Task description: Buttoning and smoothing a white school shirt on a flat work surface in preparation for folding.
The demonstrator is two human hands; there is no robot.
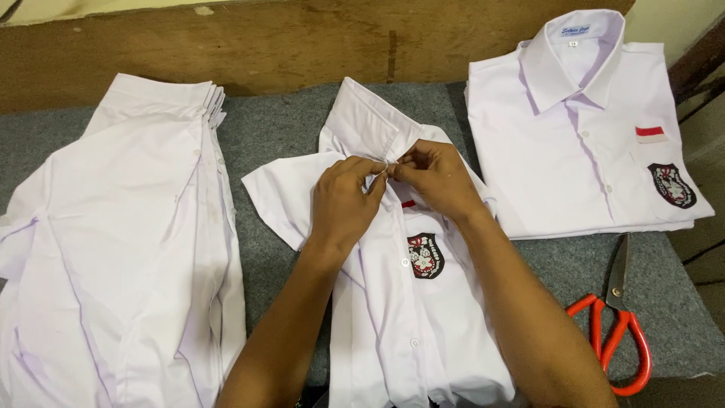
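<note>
Shirt [408,302] lies face-up mid-counter [287,128], between the loose shirt pile [113,249] and the folded stack [589,151]. Left hand [343,200] and right hand [434,177] both pinch its placket just under the collar; looks like top-button fastening. Next move needs fingertip alignment of button and hole. Scissors [619,317] lie unused at right.

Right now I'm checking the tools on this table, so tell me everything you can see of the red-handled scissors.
The red-handled scissors lie flat on the grey felt-like table cover at the right, below the folded white shirt with a chest badge. Two long orange-red loop handles, plastic by the look, point toward the near edge. The grey metal blades are shut and point away, with a round pivot screw where they cross. Nothing touches them but the cover; both hands are at the middle shirt's collar.
</note>
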